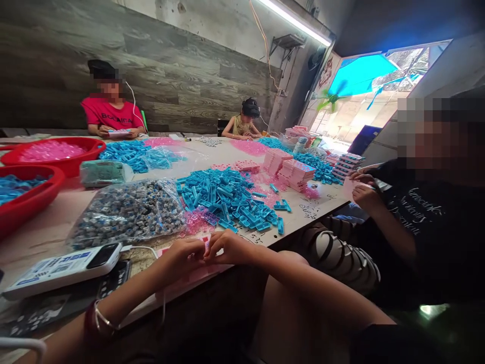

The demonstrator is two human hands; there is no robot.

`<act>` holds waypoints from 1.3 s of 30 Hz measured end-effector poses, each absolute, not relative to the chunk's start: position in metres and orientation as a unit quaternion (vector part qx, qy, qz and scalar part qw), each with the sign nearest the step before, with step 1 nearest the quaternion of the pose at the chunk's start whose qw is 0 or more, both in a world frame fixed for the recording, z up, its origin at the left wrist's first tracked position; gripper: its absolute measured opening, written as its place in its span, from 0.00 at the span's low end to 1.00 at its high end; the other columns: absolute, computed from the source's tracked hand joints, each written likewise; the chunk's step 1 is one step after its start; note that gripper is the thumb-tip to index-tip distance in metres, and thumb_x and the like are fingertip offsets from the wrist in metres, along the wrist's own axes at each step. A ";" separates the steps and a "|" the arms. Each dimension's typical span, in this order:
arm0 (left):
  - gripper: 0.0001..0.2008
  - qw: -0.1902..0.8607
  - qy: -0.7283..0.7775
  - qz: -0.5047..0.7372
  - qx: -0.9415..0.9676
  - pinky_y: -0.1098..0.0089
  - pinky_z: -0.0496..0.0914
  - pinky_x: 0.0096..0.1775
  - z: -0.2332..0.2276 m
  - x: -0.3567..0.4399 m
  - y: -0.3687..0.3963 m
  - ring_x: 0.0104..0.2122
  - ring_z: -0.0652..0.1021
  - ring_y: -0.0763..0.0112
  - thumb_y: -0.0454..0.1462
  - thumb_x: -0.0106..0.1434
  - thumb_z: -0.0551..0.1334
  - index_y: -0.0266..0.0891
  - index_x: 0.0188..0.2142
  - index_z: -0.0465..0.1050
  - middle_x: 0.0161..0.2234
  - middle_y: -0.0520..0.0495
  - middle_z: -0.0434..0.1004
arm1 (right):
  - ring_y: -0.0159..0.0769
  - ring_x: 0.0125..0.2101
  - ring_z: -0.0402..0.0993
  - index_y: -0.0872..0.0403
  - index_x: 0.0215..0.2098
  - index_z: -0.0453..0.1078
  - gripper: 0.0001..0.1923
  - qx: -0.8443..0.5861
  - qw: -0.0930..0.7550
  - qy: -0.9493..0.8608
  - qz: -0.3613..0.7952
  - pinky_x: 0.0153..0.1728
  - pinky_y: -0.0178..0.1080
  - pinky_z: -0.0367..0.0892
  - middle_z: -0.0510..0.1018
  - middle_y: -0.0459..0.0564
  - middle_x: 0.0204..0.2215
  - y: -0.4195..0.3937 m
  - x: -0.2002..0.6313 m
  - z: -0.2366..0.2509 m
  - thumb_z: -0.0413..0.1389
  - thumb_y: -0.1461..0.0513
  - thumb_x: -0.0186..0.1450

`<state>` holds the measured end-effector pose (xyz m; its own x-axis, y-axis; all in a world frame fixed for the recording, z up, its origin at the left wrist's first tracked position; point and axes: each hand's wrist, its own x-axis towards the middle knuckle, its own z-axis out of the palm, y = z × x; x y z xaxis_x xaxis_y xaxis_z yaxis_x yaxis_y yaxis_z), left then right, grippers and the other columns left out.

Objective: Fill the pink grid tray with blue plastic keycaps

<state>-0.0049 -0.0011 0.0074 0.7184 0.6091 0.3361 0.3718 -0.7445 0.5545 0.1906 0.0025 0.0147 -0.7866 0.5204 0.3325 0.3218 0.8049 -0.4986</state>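
My left hand (pixel 182 256) and my right hand (pixel 230 247) meet at the near edge of the table, fingers closed around a small pink plastic piece (pixel 205 244) between them. They rest over a flat pink tray (pixel 197 275) lying at the table edge. Just beyond lies a heap of blue plastic pieces (pixel 227 197) with loose pink pieces (pixel 195 221) beside it. A clear bag of small grey and blue parts (pixel 127 212) sits to the left of the heap.
A white device (pixel 62 268) with a cable lies at near left. Red basins (pixel 56 151) hold pink and blue pieces. Stacks of pink trays (pixel 293 172) stand farther back. A person in black (pixel 428 222) sits at right; two others (pixel 109 111) sit across the table.
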 end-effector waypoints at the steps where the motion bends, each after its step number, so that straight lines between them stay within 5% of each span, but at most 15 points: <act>1: 0.09 0.235 0.275 0.254 0.897 0.78 0.56 0.25 0.008 -0.005 -0.001 0.22 0.63 0.79 0.34 0.58 0.58 0.36 0.22 0.64 0.22 0.55 0.65 | 0.30 0.31 0.73 0.56 0.24 0.75 0.05 -0.220 0.232 -0.923 0.214 0.37 0.33 0.67 0.79 0.49 0.27 0.004 0.191 0.014 0.61 0.66 0.58; 13: 0.07 0.236 0.309 0.261 0.884 0.77 0.58 0.27 0.006 -0.008 -0.005 0.24 0.65 0.78 0.32 0.58 0.60 0.37 0.23 0.65 0.23 0.56 0.66 | 0.31 0.30 0.74 0.58 0.29 0.77 0.06 -0.252 0.248 -0.879 0.320 0.32 0.31 0.67 0.79 0.50 0.28 0.010 0.197 0.027 0.61 0.62 0.58; 18: 0.05 0.176 0.293 0.270 0.900 0.74 0.64 0.32 0.014 -0.010 -0.005 0.29 0.70 0.73 0.34 0.58 0.62 0.38 0.27 0.67 0.27 0.52 0.70 | 0.32 0.31 0.74 0.58 0.35 0.76 0.08 -0.356 0.315 -0.849 0.229 0.32 0.32 0.68 0.79 0.51 0.32 0.036 0.206 0.031 0.57 0.70 0.59; 21: 0.04 0.130 0.306 0.303 0.893 0.71 0.67 0.37 0.021 -0.024 0.008 0.33 0.72 0.70 0.37 0.61 0.59 0.38 0.31 0.67 0.32 0.48 0.72 | 0.34 0.37 0.74 0.57 0.37 0.76 0.14 -0.327 0.266 -0.885 0.199 0.39 0.35 0.68 0.78 0.53 0.37 0.047 0.205 0.026 0.55 0.75 0.56; 26: 0.09 -0.042 0.546 0.282 0.788 0.61 0.67 0.44 0.035 -0.077 0.047 0.41 0.73 0.58 0.34 0.61 0.52 0.36 0.40 0.67 0.41 0.39 0.70 | 0.35 0.35 0.73 0.58 0.37 0.77 0.13 -0.356 0.169 -0.905 0.159 0.38 0.34 0.67 0.78 0.53 0.34 0.052 0.196 0.018 0.56 0.74 0.56; 39: 0.13 -0.002 0.517 0.238 0.822 0.59 0.66 0.50 0.013 -0.110 0.081 0.43 0.74 0.58 0.31 0.53 0.55 0.36 0.36 0.76 0.40 0.40 0.77 | 0.33 0.33 0.74 0.55 0.38 0.76 0.13 -0.358 0.227 -0.895 0.138 0.35 0.33 0.66 0.78 0.51 0.35 0.028 0.196 0.033 0.54 0.72 0.60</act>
<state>-0.1100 0.0813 0.0127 0.3530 0.8485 0.3943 0.8508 -0.4664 0.2422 0.1958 0.0284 0.0325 -0.6407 0.7034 0.3077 0.5782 0.7058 -0.4094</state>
